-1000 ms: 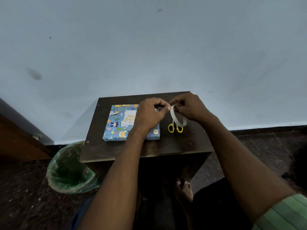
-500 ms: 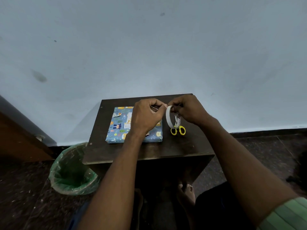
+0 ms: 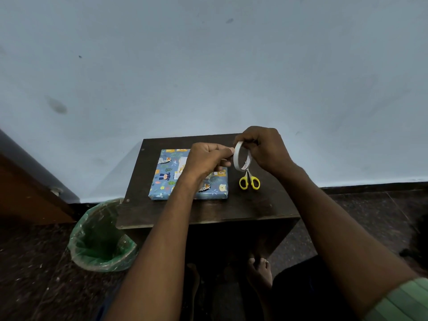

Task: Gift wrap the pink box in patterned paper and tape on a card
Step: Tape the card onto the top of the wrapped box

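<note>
The box (image 3: 166,179), wrapped in blue paper with animal prints, lies flat on the dark wooden table (image 3: 208,209). A white card (image 3: 181,166) with gold lettering sits on top of it, mostly hidden by my left hand. My right hand (image 3: 266,149) grips a white tape roll (image 3: 240,158) held upright above the table, right of the box. My left hand (image 3: 206,161) hovers over the box and pinches the edge of the roll with thumb and fingertips. Whether a strip of tape is peeled free cannot be made out.
Yellow-handled scissors (image 3: 249,181) lie on the table just below the tape roll. A bin with a green liner (image 3: 102,237) stands on the floor at the table's left. A pale wall rises behind the table. Bare feet (image 3: 259,269) show under it.
Both hands have stayed together at the tape roll, which has turned from tilted to more upright. My left hand now covers more of the card.
</note>
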Tool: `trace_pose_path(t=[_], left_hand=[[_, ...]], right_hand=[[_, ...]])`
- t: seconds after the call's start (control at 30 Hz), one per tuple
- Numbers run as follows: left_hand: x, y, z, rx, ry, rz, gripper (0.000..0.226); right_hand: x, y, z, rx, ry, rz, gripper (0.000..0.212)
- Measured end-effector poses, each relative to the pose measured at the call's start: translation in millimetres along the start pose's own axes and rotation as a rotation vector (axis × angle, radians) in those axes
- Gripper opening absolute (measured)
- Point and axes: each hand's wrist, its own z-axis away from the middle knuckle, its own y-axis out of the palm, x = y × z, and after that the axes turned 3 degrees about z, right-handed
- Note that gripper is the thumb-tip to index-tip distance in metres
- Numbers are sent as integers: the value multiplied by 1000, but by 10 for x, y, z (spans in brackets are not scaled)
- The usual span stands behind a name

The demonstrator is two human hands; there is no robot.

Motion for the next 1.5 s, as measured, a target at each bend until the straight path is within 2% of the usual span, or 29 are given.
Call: trace_pose_path(t=[0.1, 0.23, 0.33, 0.6, 0.77, 0.87, 1.03, 1.1, 1.23, 1.3, 1.37, 1.5], left_hand=[[9, 0, 17, 64, -78, 10, 13], [41, -22, 0, 27, -13, -41, 14], [23, -42, -16, -26, 3, 13, 19], [-42, 29, 56, 66, -12, 35, 32], [2, 23, 23, -25, 23, 45, 17], [-35, 39, 38, -24, -58, 121, 17], [-113, 57, 63, 42, -324, 342, 22], [-113, 37, 54, 53, -355, 380, 22], [-96, 3, 31, 25, -320, 364, 13], [-103, -17, 18, 17, -290, 347, 16], [-110, -35, 15, 32, -242, 276, 21], [-54, 8, 48, 56, -126, 104, 14]], right_hand=[[48, -2, -4, 16, -59, 10, 35], [33, 13, -10, 36, -9, -53, 38], [17, 9, -10, -4, 26, -93, 37], [-5, 43, -19, -25, 33, -50, 33], [14, 37, -6, -23, 41, -56, 31], [20, 44, -10, -33, 43, -58, 31], [61, 95, -12, -102, 12, -129, 34], [77, 95, -18, -121, -5, -144, 35], [76, 98, -29, -117, 15, -129, 31], [74, 95, -24, -112, 36, -114, 31], [68, 93, -20, -111, 63, -105, 32], [56, 98, -15, -107, 93, -81, 32]])
